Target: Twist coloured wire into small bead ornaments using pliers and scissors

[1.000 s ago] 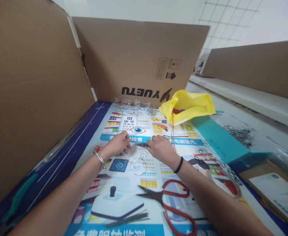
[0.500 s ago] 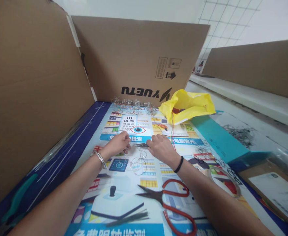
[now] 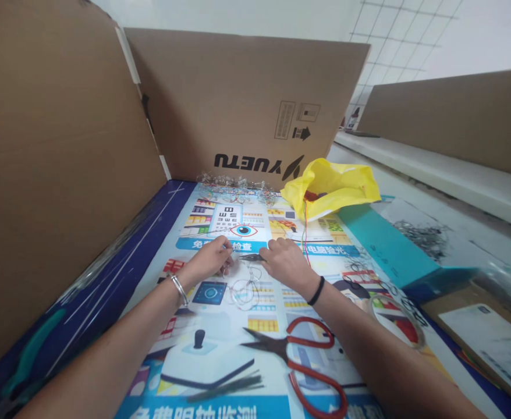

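Note:
My right hand (image 3: 285, 262) is wrapped round a pair of pliers (image 3: 251, 257), whose dark pointed jaws stick out to the left. Its handles are hidden in my fist. Facing the jaws, my left hand (image 3: 214, 256) is closed in a pinch on thin wire, most of which I cannot make out. Below and between the hands, a loose tangle of fine wire (image 3: 245, 291) lies on the printed sheet (image 3: 220, 361). Nearer to me are scissors (image 3: 277, 345) with red handles, blades apart and pointing left, beside a small bundle of dark wire lengths (image 3: 229, 386).
Cardboard panels (image 3: 238, 99) wall the left and back. A yellow bag (image 3: 351, 186) with coloured threads stands at back right; wire shapes (image 3: 238, 187) lie along the back. Right are a teal box (image 3: 390, 244) and a tape roll (image 3: 397, 320). Teal-handled pliers (image 3: 35, 352) lie front left.
The whole view has shifted very slightly. My left hand has turned a little, while my right hand keeps its grip on the pliers in the same spot.

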`<act>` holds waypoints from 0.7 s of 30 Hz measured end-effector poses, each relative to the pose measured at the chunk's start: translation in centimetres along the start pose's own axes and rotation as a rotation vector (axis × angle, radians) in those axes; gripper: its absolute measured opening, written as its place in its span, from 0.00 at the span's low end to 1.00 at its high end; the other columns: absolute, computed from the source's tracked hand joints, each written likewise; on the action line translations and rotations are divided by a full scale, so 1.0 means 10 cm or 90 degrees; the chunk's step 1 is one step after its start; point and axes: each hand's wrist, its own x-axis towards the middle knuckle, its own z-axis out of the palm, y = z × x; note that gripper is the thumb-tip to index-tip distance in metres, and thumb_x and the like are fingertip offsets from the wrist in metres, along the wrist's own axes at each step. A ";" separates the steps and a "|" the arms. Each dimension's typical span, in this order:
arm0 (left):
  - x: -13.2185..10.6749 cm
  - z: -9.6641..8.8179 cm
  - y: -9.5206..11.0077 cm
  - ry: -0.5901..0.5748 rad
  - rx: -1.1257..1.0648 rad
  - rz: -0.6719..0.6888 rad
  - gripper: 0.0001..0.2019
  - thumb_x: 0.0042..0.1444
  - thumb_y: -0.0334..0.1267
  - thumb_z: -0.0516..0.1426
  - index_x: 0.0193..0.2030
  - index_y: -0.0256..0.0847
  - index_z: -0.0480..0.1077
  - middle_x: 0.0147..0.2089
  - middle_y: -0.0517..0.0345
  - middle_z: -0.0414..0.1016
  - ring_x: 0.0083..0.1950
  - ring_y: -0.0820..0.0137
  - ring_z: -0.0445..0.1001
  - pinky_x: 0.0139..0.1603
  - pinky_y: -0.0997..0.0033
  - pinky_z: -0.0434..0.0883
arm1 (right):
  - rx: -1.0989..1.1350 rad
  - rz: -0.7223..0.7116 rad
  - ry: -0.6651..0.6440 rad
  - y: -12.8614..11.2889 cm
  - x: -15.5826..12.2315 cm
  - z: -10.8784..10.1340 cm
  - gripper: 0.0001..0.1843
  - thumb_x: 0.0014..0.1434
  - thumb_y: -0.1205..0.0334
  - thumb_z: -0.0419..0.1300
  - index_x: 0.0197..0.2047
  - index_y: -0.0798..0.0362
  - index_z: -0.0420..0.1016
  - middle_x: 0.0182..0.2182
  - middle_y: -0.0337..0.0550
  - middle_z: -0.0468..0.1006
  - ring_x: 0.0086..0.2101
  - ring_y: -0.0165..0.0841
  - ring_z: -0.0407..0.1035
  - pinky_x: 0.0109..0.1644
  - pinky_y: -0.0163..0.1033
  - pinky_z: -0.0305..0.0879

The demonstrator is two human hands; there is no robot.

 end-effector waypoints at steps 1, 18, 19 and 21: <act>0.00 0.00 0.00 0.001 0.000 0.002 0.04 0.55 0.39 0.49 0.33 0.43 0.57 0.25 0.62 0.71 0.19 0.75 0.69 0.18 0.79 0.63 | -0.008 -0.007 0.006 0.00 0.00 0.00 0.10 0.59 0.60 0.52 0.39 0.53 0.73 0.35 0.50 0.72 0.38 0.40 0.63 0.39 0.41 0.52; -0.03 -0.01 0.03 0.017 0.025 0.012 0.05 0.55 0.39 0.49 0.31 0.42 0.59 0.25 0.62 0.71 0.18 0.75 0.68 0.18 0.79 0.62 | 0.049 0.011 0.015 0.05 0.01 0.07 0.10 0.58 0.59 0.53 0.37 0.52 0.73 0.32 0.44 0.73 0.35 0.35 0.65 0.36 0.38 0.51; -0.04 -0.01 0.03 0.019 0.025 0.015 0.06 0.55 0.40 0.49 0.31 0.42 0.59 0.25 0.62 0.72 0.19 0.76 0.67 0.18 0.79 0.62 | 0.050 0.016 0.014 0.05 0.02 0.08 0.10 0.58 0.59 0.53 0.36 0.51 0.73 0.32 0.44 0.73 0.35 0.35 0.65 0.36 0.37 0.51; -0.04 -0.01 0.03 0.022 0.024 0.020 0.07 0.55 0.41 0.49 0.31 0.41 0.59 0.27 0.61 0.72 0.19 0.76 0.67 0.18 0.78 0.62 | 0.043 0.014 0.015 0.05 0.02 0.08 0.10 0.57 0.59 0.53 0.36 0.52 0.73 0.32 0.45 0.73 0.35 0.35 0.65 0.36 0.38 0.51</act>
